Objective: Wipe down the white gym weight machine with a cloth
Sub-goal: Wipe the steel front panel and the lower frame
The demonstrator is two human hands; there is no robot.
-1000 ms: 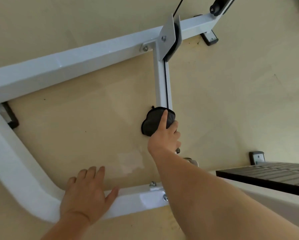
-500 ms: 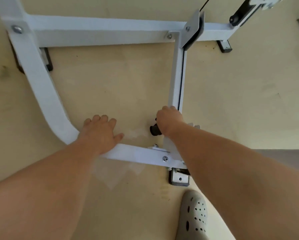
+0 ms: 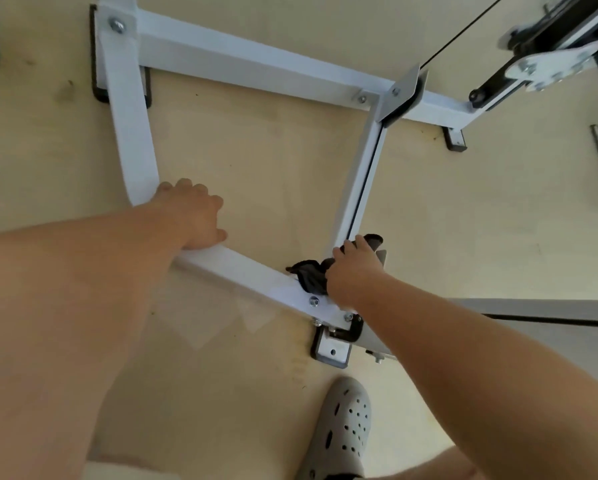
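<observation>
The white weight machine's base frame (image 3: 242, 65) lies on a pale wooden floor, with bars forming a rough square. My left hand (image 3: 191, 213) rests on the curved near-left corner of the frame, fingers bent over the bar. A dark grey cloth (image 3: 309, 277) is bunched at the joint where the near bar meets the right-hand bar. My right hand (image 3: 354, 277) grips that cloth and presses it onto the joint. Part of the cloth sticks out beyond my fingers at the top.
A black cable runs up from a pulley bracket (image 3: 403, 93) at the far right joint. Black rubber feet (image 3: 332, 348) sit under the frame corners. A grey clog (image 3: 340, 427) stands on the floor near the bottom. A grey panel edge (image 3: 540, 313) lies at the right.
My right hand slid the cloth down the right-hand bar toward me to the near joint. The view swung, and my left hand stayed on the curved corner.
</observation>
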